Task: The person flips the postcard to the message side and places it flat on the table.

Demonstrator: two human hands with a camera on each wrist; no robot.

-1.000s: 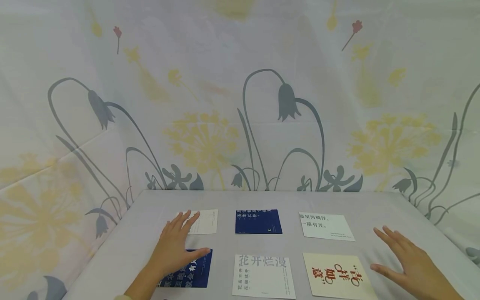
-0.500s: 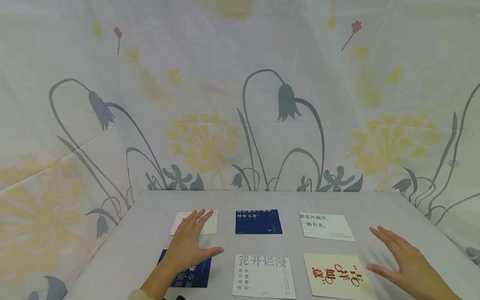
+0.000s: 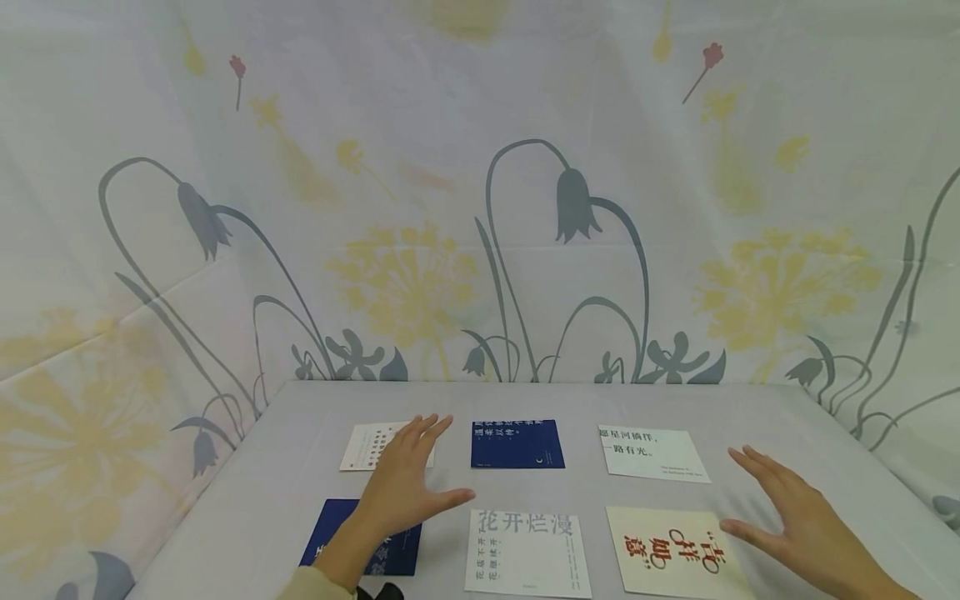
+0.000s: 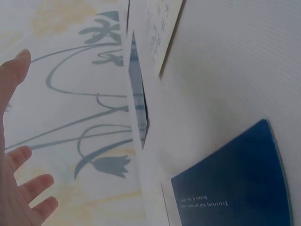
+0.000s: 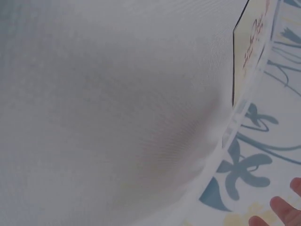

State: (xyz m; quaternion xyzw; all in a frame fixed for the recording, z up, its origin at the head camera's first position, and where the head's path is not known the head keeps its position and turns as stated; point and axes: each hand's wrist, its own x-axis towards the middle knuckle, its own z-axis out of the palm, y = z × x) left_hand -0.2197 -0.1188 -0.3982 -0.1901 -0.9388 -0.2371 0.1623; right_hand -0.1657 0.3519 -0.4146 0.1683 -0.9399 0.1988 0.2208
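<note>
Six is avoided here; several cards lie flat in two rows. My left hand (image 3: 405,483), fingers spread, hovers over the left cards, holding nothing. It partly hides a white card (image 3: 362,450) at the back and a navy card (image 3: 326,525) in front. In the middle are another navy card (image 3: 517,450) and a white card with grey lettering (image 3: 528,554). On the right lie a white card with black writing (image 3: 652,458) and a cream card with red characters (image 3: 675,554). My right hand (image 3: 806,525) is raised beside the cream card, fingers extended, holding nothing.
The cards rest on a pale cloth-covered table (image 3: 442,492). A white curtain (image 3: 435,183) with grey and yellow flower prints rises behind it and along both sides. A small dark object (image 3: 386,592) shows near the left sleeve (image 3: 318,583).
My left hand has moved right, uncovering more of the white and navy cards on the left. My right hand has shifted slightly left. The cards have stayed in place.
</note>
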